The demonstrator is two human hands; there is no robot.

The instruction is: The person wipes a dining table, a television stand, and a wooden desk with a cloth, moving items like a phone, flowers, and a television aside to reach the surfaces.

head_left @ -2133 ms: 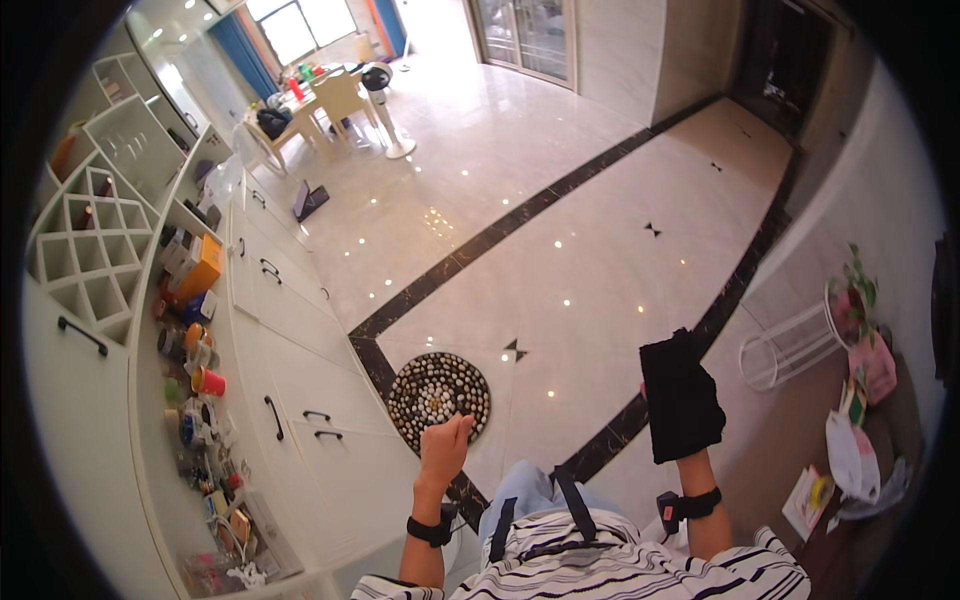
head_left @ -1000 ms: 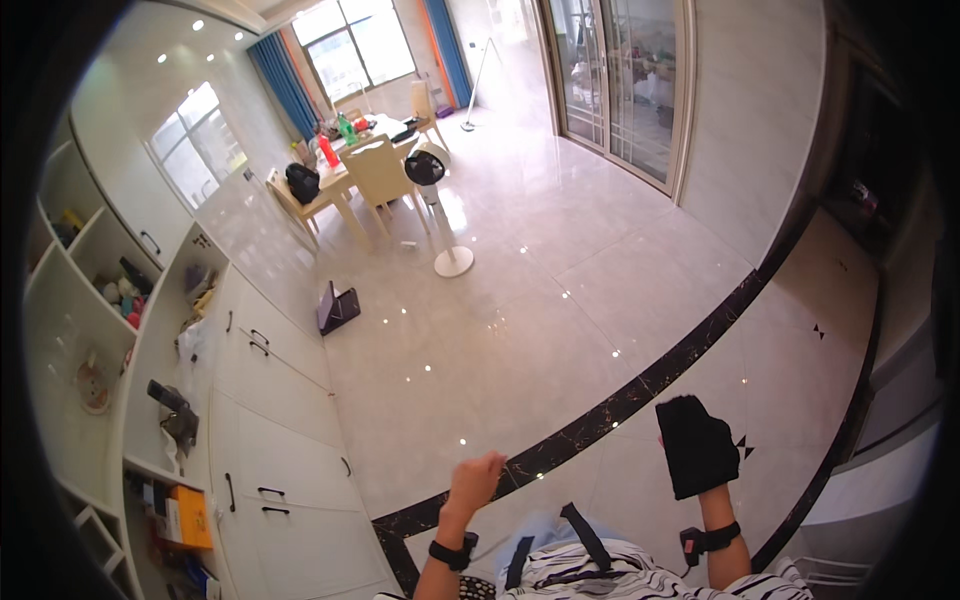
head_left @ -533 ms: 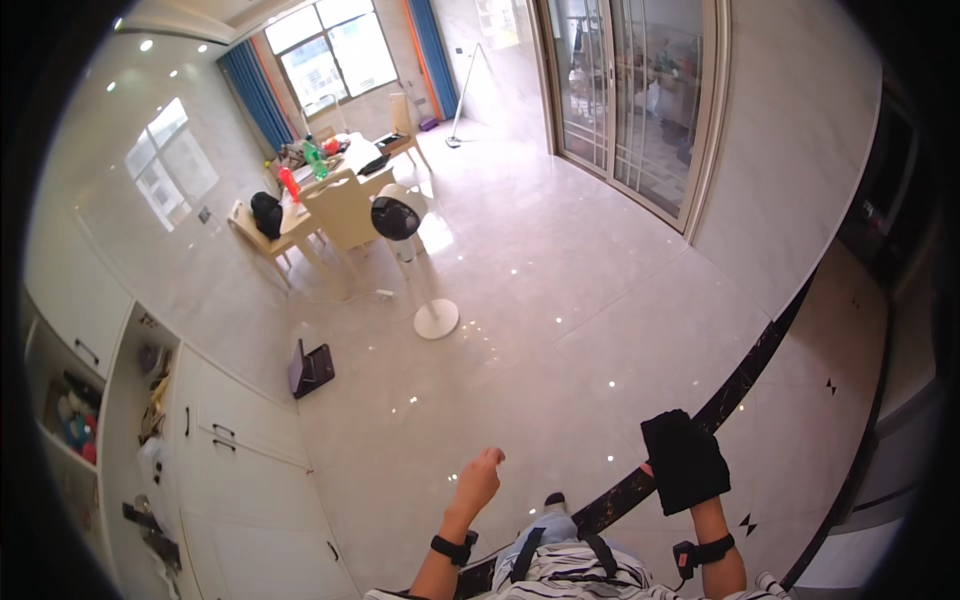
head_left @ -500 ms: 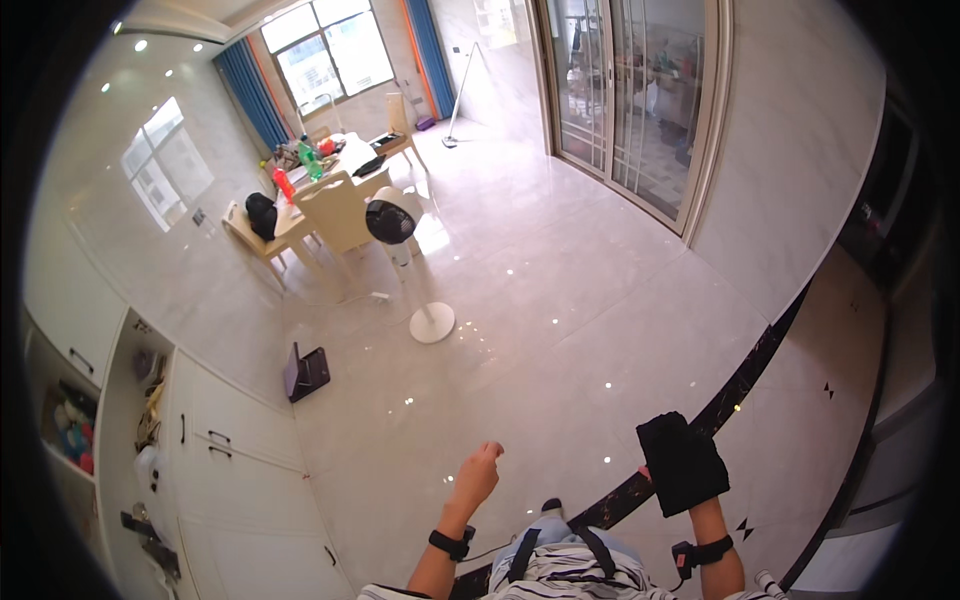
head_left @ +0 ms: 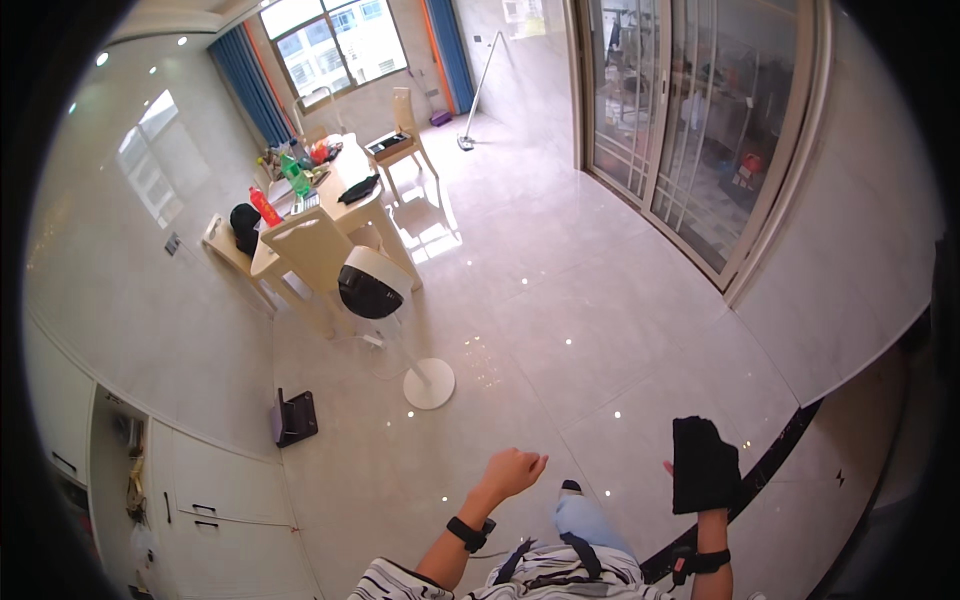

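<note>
My right hand grips a folded black cloth at the lower right. The cloth hides most of that hand; only a fingertip shows at its left edge. My left hand hangs over the floor in front of my body, its fingers loosely curled in, and nothing visible in it. Each wrist wears a black strap: the left strap and the right strap. One of my feet in a dark sock shows between the hands.
A white pedestal fan stands ahead, near a cluttered dining table with chairs. A dark folding stand lies on the floor at left, by white cabinets. Sliding glass doors are at right; a mop leans beyond.
I have moved forward across the dark floor strip; the fan, table and glass doors look nearer. The black cloth stays in my right hand, and my left hand has swung a little rightward.
</note>
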